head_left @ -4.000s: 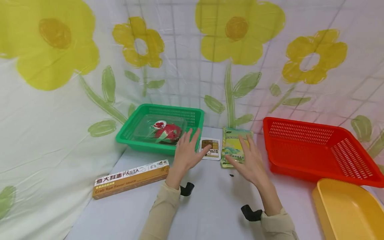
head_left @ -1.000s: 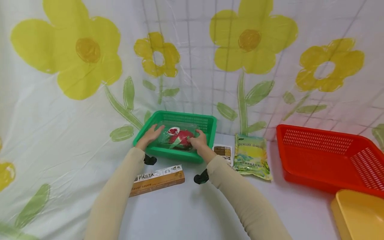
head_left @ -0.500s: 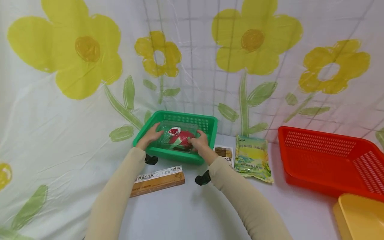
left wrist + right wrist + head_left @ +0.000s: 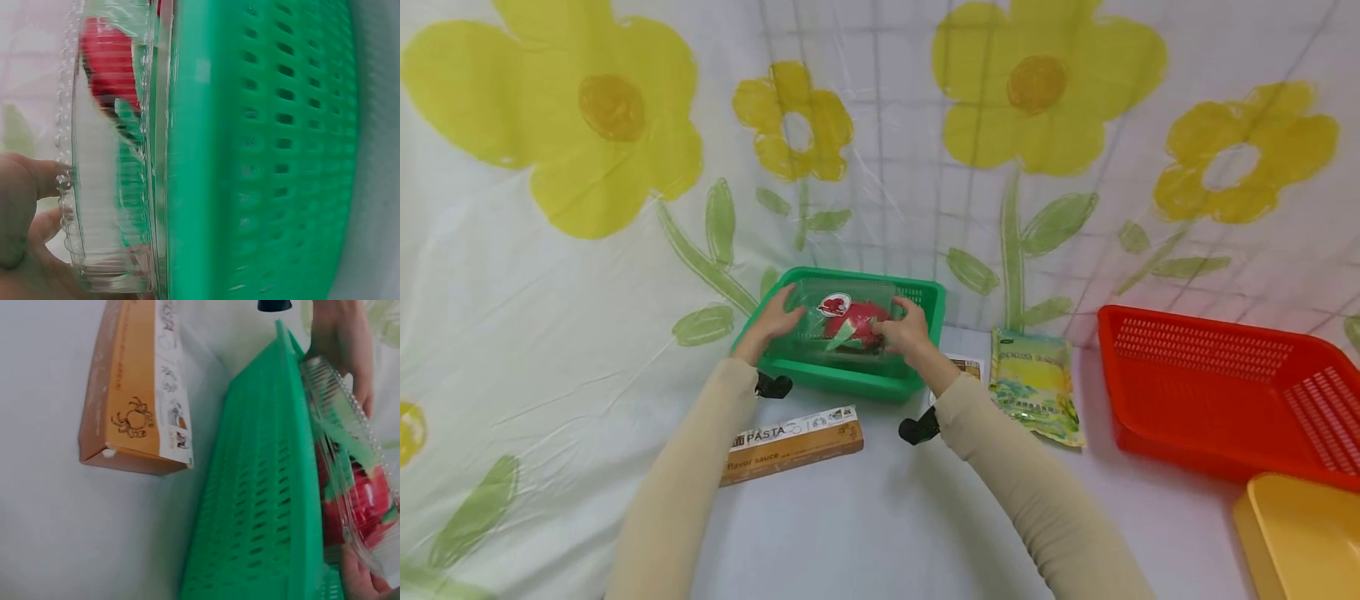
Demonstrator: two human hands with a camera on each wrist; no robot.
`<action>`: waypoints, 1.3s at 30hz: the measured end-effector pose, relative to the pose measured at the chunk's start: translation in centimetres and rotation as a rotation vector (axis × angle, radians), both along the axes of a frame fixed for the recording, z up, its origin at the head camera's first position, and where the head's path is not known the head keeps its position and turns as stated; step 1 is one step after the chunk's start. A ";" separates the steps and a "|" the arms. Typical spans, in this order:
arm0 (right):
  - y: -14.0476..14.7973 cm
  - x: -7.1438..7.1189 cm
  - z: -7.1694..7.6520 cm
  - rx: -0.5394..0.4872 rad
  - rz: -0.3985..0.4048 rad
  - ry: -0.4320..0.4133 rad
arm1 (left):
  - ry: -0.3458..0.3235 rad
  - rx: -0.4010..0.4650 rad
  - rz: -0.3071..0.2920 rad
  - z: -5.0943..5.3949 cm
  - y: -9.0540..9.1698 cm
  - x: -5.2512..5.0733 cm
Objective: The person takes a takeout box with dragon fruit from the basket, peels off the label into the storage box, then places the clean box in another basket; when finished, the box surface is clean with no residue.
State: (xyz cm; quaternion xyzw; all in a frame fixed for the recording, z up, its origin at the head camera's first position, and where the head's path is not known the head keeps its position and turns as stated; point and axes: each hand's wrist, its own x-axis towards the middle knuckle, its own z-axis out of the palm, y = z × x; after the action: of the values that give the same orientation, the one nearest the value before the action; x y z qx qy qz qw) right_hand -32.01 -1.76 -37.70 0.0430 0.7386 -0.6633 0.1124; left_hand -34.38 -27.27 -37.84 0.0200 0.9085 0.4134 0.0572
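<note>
A clear plastic box (image 4: pixel 811 329) with a red and green fruit (image 4: pixel 856 325) inside is held level with the rim of the green basket (image 4: pixel 850 379), partly above it. My left hand (image 4: pixel 770 323) grips its left end; in the left wrist view that hand (image 4: pixel 28 219) has its fingers around the ribbed edge of the box (image 4: pixel 106 206). At the other end, my right hand (image 4: pixel 906 332) pinches the box's right side. In the right wrist view the box (image 4: pixel 337 412) leans over the basket's edge (image 4: pixel 300 456), with fingertips (image 4: pixel 362 575) at its lower end.
A pasta box (image 4: pixel 797 446) lies in front of the green basket. Right of the basket are a white and brown packet (image 4: pixel 967 367), partly behind my right wrist, and a green-yellow bag (image 4: pixel 1037 383). Farther right stand a red basket (image 4: pixel 1217 425) and a yellow tray (image 4: pixel 1300 533).
Both hands, earlier spread over the table, moved left to the clear box and took hold of its ends. Since half a second ago the box has risen slightly out of the green basket.
</note>
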 end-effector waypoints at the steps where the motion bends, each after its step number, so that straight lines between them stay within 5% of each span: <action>1: 0.2 0.1 0.2 -0.012 0.003 0.004 | 0.006 0.010 0.000 0.4 0.1 0.1; 11: 3.8 0.7 3.5 -0.083 0.026 0.013 | 0.022 0.040 0.002 5.1 2.6 0.8; 18: 6.9 1.7 5.5 -0.084 0.037 0.022 | 0.072 0.024 -0.050 7.0 4.3 1.6; 24: 9.2 3.0 6.1 -0.087 0.043 0.015 | 0.046 0.153 -0.070 7.2 5.7 3.0; 30: 12.3 4.7 6.0 -0.038 0.049 0.050 | 0.076 0.179 -0.113 6.7 7.7 4.9; 39: 18.0 9.8 6.4 0.076 0.108 0.073 | 0.082 0.196 -0.149 6.1 11.4 8.7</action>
State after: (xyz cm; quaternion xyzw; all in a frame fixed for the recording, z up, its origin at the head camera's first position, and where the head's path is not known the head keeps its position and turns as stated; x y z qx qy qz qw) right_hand -22.17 16.29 -31.28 -0.0168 0.7681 -0.6289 0.1194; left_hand -25.64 -15.84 -31.79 0.1096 0.8613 0.4937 0.0482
